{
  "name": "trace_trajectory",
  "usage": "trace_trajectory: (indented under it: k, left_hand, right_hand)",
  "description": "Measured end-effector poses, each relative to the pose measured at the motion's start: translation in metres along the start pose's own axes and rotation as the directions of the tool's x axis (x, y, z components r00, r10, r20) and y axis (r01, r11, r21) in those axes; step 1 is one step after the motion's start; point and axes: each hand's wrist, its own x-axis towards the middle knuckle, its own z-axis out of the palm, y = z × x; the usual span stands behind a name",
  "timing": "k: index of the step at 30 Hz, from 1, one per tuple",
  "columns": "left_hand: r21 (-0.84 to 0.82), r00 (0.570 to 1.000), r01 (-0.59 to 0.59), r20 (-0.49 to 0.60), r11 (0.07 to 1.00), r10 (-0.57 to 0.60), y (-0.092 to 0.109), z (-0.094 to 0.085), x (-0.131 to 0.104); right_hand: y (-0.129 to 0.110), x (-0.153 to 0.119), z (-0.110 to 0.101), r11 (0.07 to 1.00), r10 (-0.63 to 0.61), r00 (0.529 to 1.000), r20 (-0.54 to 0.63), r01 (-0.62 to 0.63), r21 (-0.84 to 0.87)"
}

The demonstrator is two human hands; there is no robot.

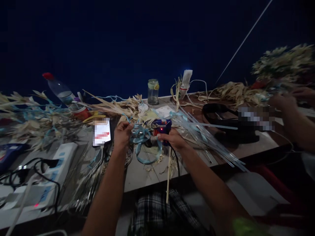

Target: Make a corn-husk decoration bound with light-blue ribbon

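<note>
In my right hand is a blue hot glue gun with a small red light and a black cord hanging below. Its nozzle points left, toward dried husk pieces. My left hand is closed in a pinch just left of the gun. What its fingertips hold is too dark and small to make out. A looped light-blue ribbon hangs between my hands over the table. Long clear glue sticks lie fanned to the right of my right hand.
Left of my hands are a lit phone, thin wires and a white power strip with cords. Behind stand a lidded jar, a tilted plastic bottle and a cup. Another person's hands work at right.
</note>
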Motion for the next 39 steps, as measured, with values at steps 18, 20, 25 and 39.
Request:
trace_trajectory:
  k: [18,20,25,39]
  left_hand:
    - [0.002,0.998,0.064,-0.019,0.998,-0.063,-0.006,0.003,0.004]
    - [-0.02,0.998,0.069,-0.015,0.997,-0.069,-0.006,0.003,0.004]
    - [-0.049,0.996,0.09,-0.022,0.995,-0.091,-0.004,0.005,0.003]
    - [-0.053,0.998,0.059,-0.019,0.997,-0.06,-0.01,0.002,0.006]
  right_hand:
    - [0.019,0.008,-0.004,0.891,-0.115,0.993,0.037,0.12,-0.439]
    - [0.019,0.008,-0.003,0.899,-0.11,0.993,0.033,0.114,-0.423]
    - [0.02,0.009,0.0,0.927,-0.084,0.996,0.001,0.079,-0.367]
    - [0.016,0.005,0.0,0.829,-0.106,0.994,0.03,0.105,-0.549]
